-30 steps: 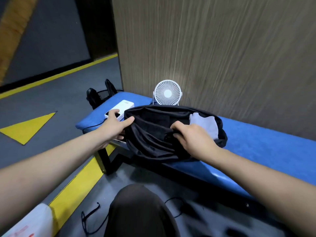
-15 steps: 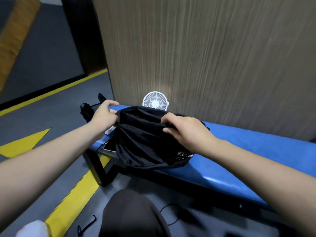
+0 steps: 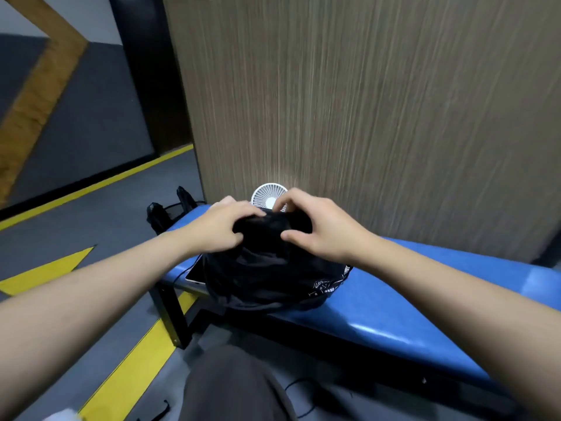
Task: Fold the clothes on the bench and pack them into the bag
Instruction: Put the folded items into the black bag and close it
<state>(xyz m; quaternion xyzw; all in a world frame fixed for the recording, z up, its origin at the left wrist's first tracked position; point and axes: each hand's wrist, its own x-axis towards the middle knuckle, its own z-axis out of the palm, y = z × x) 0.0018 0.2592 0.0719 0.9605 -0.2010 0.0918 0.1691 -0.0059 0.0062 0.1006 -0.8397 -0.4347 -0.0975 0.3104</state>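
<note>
A black fabric bag [image 3: 267, 278] stands on the left end of the blue padded bench [image 3: 394, 305], with white print near its lower right. Its mouth is gathered together at the top. My left hand [image 3: 221, 226] grips the bunched fabric on the left side of the mouth. My right hand [image 3: 315, 226] grips the bunched fabric on the right side, thumb at the front. The two hands sit close together. No clothes show; the inside of the bag is hidden.
A small white fan [image 3: 268, 197] stands behind the bag against the wooden wall. A flat white device [image 3: 194, 273] lies under the bag's left edge. Dark gear [image 3: 170, 208] sits on the floor past the bench end. My knee [image 3: 233, 387] is in front.
The bag's mouth was wide open with a pale garment showing inside; both hands have drawn the rim up and together, and the garment is now out of sight.
</note>
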